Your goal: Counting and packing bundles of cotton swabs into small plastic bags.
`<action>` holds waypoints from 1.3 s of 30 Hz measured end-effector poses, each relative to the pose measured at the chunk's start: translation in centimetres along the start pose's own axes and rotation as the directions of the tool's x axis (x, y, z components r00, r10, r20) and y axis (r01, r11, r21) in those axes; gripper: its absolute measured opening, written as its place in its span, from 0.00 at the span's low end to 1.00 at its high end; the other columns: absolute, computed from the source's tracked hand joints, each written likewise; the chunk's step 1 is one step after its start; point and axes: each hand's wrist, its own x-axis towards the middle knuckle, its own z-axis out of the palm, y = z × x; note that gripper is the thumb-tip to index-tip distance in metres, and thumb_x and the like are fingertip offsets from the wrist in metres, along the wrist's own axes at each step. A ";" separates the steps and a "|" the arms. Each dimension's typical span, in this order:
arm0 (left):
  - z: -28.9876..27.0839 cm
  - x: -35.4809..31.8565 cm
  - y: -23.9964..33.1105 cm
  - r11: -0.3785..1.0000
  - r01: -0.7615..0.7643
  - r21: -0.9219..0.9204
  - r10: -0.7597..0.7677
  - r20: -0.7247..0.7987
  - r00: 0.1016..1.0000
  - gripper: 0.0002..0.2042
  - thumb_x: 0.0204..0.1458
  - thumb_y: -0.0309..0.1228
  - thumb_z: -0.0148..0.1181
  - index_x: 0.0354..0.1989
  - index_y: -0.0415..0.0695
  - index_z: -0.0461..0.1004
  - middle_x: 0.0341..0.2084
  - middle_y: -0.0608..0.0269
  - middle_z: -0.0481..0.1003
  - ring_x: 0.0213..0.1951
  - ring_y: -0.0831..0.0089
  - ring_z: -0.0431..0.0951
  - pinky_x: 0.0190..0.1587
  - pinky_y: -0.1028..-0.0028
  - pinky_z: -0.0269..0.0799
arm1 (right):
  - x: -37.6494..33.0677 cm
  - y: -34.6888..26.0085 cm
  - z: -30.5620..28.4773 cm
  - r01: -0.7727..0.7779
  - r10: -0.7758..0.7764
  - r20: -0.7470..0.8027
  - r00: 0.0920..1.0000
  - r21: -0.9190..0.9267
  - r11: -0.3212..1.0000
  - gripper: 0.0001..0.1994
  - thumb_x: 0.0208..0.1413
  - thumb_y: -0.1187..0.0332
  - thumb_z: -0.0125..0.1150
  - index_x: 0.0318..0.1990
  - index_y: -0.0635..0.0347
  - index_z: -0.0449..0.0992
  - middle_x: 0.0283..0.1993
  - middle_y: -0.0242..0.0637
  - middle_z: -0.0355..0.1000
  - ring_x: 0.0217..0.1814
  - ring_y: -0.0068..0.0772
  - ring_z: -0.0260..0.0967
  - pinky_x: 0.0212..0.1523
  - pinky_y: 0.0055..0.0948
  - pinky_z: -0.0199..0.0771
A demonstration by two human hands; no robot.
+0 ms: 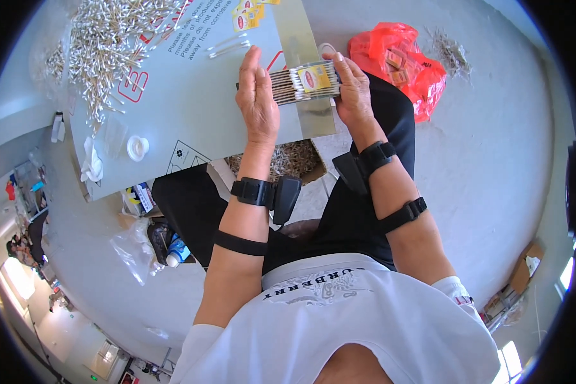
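Observation:
A flat bundle of cotton swabs [283, 88] with a yellow label [314, 79] on it spans the space between my two hands, above the table's right edge. My left hand [260, 105] presses against its left end, fingers pointing up and held together. At the other end, the thumb and fingers of my right hand [354, 93] grip the bundle beside the white cotton tips. Clear film seems to wrap the bundle, though I cannot be sure. A few loose cotton swabs [229, 46] lie on the table just beyond my left fingertips.
A large heap of cotton swabs [109, 48] covers the table's [173, 115] far left. Yellow labels [248, 16] lie at the back. A small white tub [137, 148] and crumpled tissue [91, 161] sit near left. Below is a swab-filled box [294, 160]; a red bag [422, 83] stands right.

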 end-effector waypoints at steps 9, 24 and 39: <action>1.6 -0.1 0.6 0.985 0.062 -0.160 -0.076 -0.080 0.994 0.22 0.66 0.38 0.40 0.60 0.33 0.63 0.60 0.49 0.64 0.62 0.63 0.63 0.65 0.66 0.55 | -0.2 0.9 0.6 0.118 -0.126 -0.054 0.991 -0.133 0.984 0.11 0.58 0.64 0.63 0.38 0.64 0.77 0.34 0.29 0.73 0.34 0.18 0.69 0.38 0.19 0.71; 2.5 -0.1 0.6 0.955 0.083 -0.286 -0.118 -0.108 0.987 0.31 0.64 0.48 0.41 0.61 0.28 0.58 0.61 0.41 0.60 0.65 0.55 0.58 0.68 0.59 0.48 | -1.0 -0.2 1.3 0.276 -0.312 -0.030 0.950 -0.389 0.879 0.07 0.56 0.69 0.64 0.35 0.64 0.76 0.30 0.23 0.69 0.33 0.12 0.60 0.36 0.16 0.64; 4.3 -0.6 0.6 0.971 0.040 -0.234 -0.068 -0.114 0.991 0.32 0.64 0.50 0.41 0.61 0.29 0.58 0.60 0.43 0.61 0.63 0.60 0.59 0.68 0.62 0.49 | -1.3 -2.9 0.1 0.393 -0.348 0.186 0.919 -0.508 0.767 0.16 0.49 0.70 0.66 0.47 0.60 0.76 0.42 0.35 0.73 0.46 0.24 0.68 0.46 0.26 0.68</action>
